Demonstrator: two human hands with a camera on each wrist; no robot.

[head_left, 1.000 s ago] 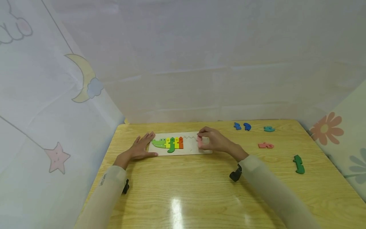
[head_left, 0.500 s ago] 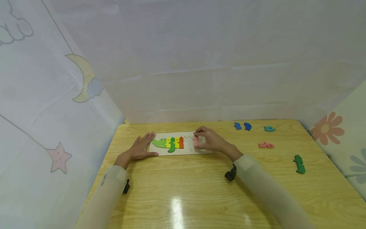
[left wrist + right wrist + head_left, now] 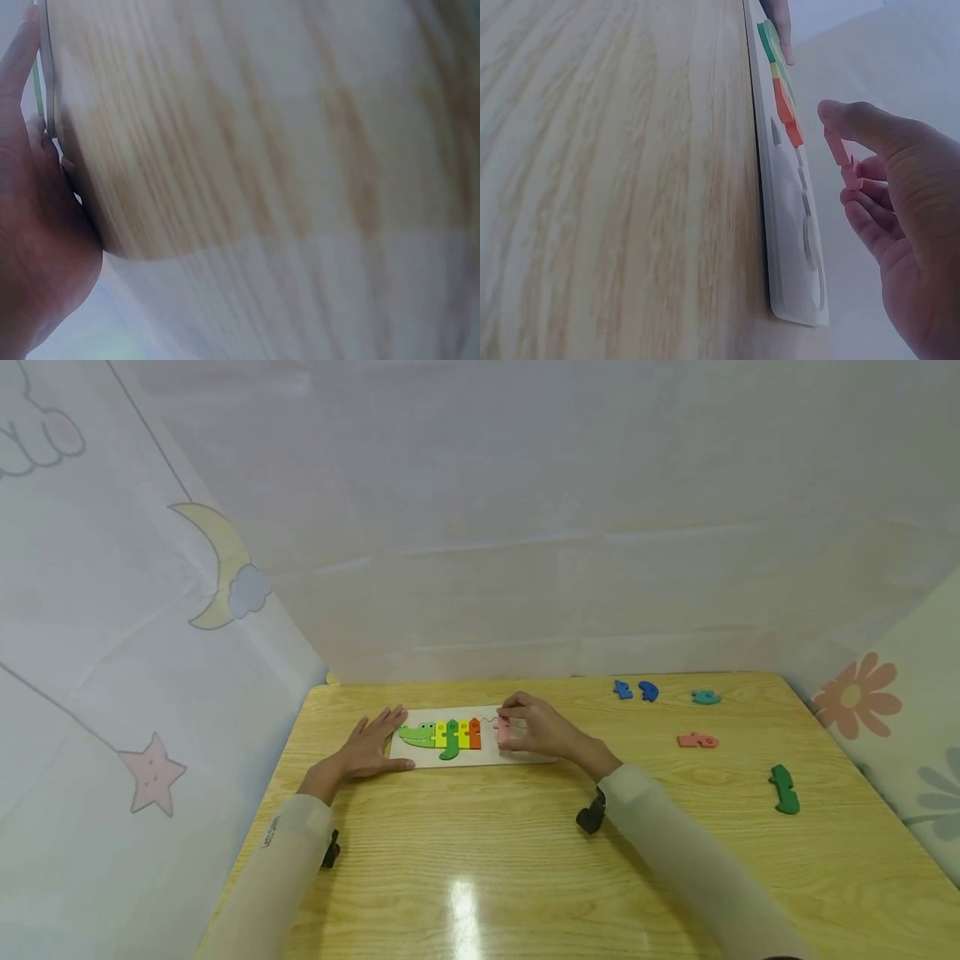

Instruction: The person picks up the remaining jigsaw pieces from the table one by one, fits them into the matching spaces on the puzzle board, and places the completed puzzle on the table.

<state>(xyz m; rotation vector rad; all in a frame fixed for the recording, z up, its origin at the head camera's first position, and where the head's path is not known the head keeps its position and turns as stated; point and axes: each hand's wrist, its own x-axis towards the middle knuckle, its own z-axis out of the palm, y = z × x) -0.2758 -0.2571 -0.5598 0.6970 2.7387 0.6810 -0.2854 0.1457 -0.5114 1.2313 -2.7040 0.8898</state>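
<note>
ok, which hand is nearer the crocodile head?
Left. The left hand is just beside the crocodile head; the right hand is farther off, past the orange piece, pinching a pink piece.

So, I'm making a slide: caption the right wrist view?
Right hand pinching a pink piece above the pale puzzle board.

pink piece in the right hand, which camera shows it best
The right wrist view: the pink piece appears larger there, pinched by the right hand, with a visible gap to the board. The head view shows it small and partly covered by that hand; the left wrist view misses it.
</note>
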